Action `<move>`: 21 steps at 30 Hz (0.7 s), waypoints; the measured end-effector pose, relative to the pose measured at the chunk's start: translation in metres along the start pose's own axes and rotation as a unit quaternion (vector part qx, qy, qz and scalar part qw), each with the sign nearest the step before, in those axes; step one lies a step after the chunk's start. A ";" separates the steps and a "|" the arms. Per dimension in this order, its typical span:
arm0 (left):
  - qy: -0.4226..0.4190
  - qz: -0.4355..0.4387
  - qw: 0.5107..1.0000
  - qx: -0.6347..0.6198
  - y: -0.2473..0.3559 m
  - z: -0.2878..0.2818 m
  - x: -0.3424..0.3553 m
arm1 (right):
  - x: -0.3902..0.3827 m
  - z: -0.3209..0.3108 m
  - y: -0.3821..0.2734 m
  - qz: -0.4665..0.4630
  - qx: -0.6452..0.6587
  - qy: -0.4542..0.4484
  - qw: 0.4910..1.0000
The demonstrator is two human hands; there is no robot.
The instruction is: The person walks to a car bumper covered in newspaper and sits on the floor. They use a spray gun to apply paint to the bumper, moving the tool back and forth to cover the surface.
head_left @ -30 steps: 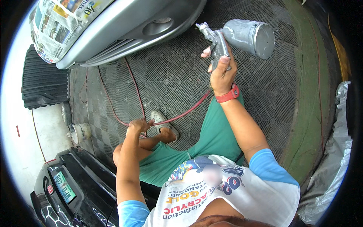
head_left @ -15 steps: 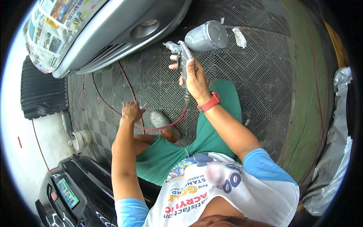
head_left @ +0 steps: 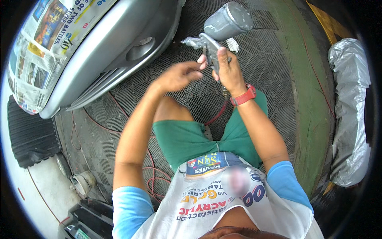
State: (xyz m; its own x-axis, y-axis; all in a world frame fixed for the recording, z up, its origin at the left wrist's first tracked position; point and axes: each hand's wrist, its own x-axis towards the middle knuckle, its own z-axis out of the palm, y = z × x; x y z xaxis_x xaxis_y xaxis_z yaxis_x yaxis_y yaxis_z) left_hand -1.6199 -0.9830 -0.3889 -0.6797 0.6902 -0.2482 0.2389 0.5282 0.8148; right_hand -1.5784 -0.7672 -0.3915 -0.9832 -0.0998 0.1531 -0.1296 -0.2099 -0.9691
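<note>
over patterned floor (head_left: 264, 71), near silver bumper (head_left: 95, 55) | right hand (head_left: 230, 72) gripping spray gun (head_left: 211, 44) | left hand (head_left: 178, 76) unclenched

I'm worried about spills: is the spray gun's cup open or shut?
Shut: a solid grey cap covers the outer end of the cup.

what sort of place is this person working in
Most likely a car body or paint shop: the right hand grips a spray gun with a grey-streaked cup, in front of a silver car bumper, and newspaper covers the surface next to it.
</note>
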 end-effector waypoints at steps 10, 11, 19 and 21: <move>0.159 0.071 0.810 -0.560 -0.014 0.114 0.060 | 0.052 -0.001 -0.017 0.076 -0.092 0.058 0.991; 0.149 0.075 0.810 -0.562 -0.016 0.114 0.059 | 0.053 -0.004 -0.014 0.088 -0.095 0.036 0.991; 0.060 0.038 0.962 -0.264 -0.015 0.053 0.051 | 0.062 -0.013 -0.006 0.072 -0.010 0.018 0.997; 0.208 0.062 0.963 0.160 -0.020 0.030 0.050 | 0.075 -0.021 -0.007 0.061 0.006 -0.015 0.998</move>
State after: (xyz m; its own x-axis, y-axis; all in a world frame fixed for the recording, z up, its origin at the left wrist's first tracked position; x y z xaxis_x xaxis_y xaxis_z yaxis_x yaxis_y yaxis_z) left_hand -1.6383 -0.9445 -0.4335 -0.8354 0.5349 0.1264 0.4922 0.6257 0.6052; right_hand -1.6537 -0.7530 -0.3775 -0.9871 -0.1553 0.0395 -0.0066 -0.2067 -0.9784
